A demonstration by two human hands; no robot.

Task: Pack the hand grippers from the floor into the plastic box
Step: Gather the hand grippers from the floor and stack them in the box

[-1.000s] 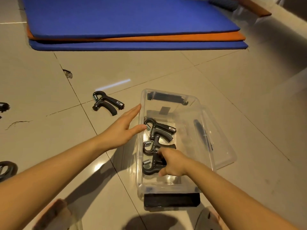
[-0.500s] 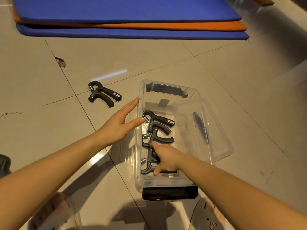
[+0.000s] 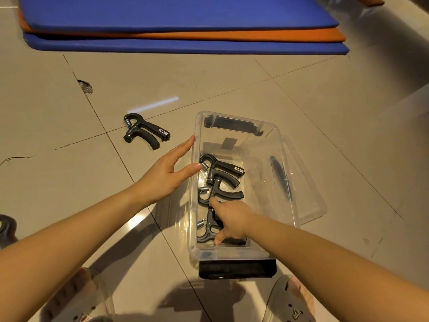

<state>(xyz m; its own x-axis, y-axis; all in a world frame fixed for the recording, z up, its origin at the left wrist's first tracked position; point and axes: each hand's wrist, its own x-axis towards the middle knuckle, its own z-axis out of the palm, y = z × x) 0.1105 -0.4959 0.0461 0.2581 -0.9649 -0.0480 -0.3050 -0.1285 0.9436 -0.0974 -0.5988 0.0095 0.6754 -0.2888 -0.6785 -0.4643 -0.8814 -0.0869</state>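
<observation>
**Hand grippers lining up inside clear box on tiled floor**

A person is crouching over a clear plastic box that is sitting on the tiled floor. Three black hand grippers are lying in a row along its left side: the far gripper, the middle gripper and the near gripper. The right hand is reaching down into the box and lying over the near gripper, its forefinger stretching out to touch the middle one. Whether its grip is closing round the near gripper cannot be told, since the hand is covering the handles. The left hand is resting outside the box, its grip open and holding nothing, with straight fingers lying along the left wall and the thumb tip touching it. A fourth gripper is lying on the floor to the left of the box, well apart from it, and part of another dark gripper is showing at the left edge. The clear lid is lying just beside the box on its right. Blue and orange mats are lying stacked at the far side, and two sandals are showing at the bottom edge
</observation>
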